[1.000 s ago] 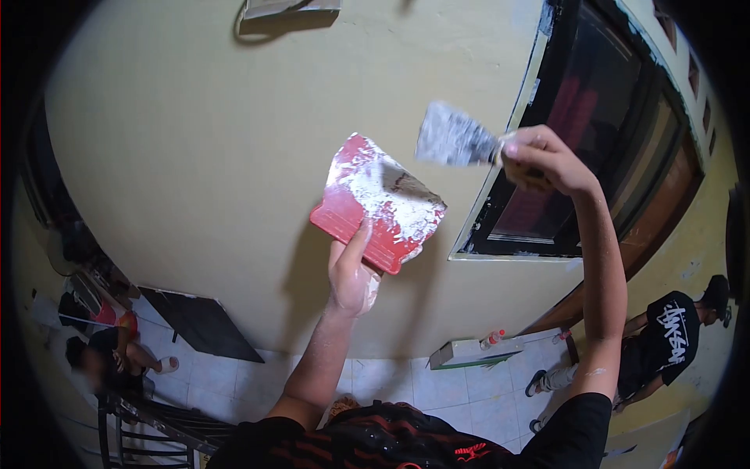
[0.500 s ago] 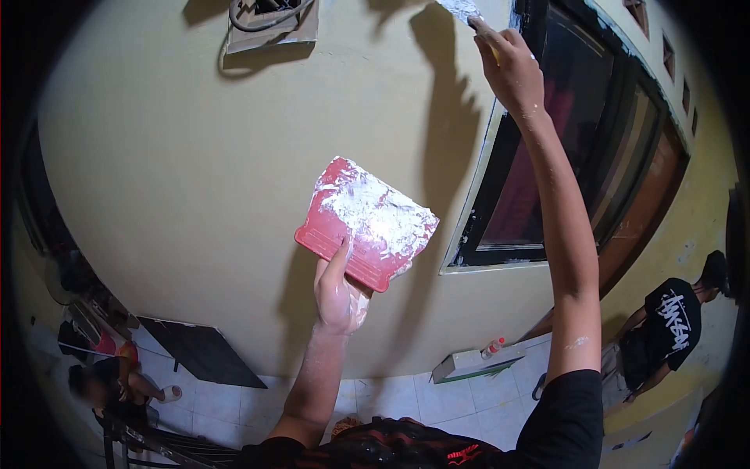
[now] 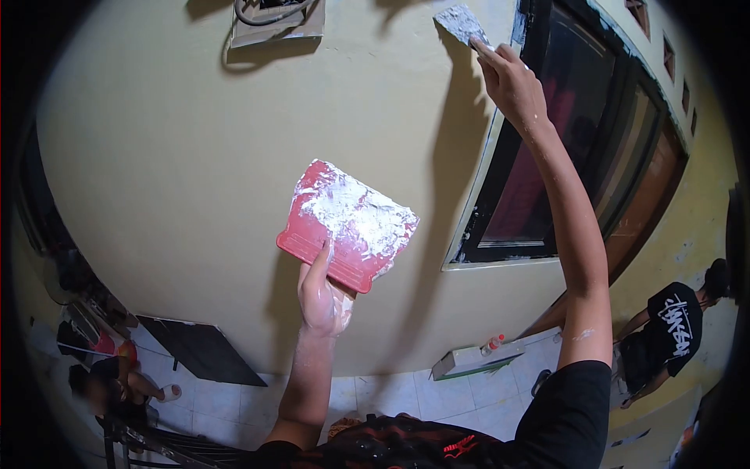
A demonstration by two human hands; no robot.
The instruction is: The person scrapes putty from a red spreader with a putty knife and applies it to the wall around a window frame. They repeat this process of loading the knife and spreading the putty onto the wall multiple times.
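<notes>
Two hands up at the yellow wall point(image 3: 195, 141): the left hand point(image 3: 319, 293) grips the red board point(image 3: 344, 227), smeared with white filler, by its lower edge. High beside the window frame point(image 3: 488, 156), the right hand point(image 3: 512, 82) is closed around a putty knife point(image 3: 462, 23), blade seemingly against the wall.

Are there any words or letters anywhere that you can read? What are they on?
White lettering on the black T-shirt of the person standing at the lower right: too tilted and small to read for sure.
Small red mark on the black shirt at the bottom edge: too blurred to read.
Red board, putty knife, wall: no writing.
</notes>
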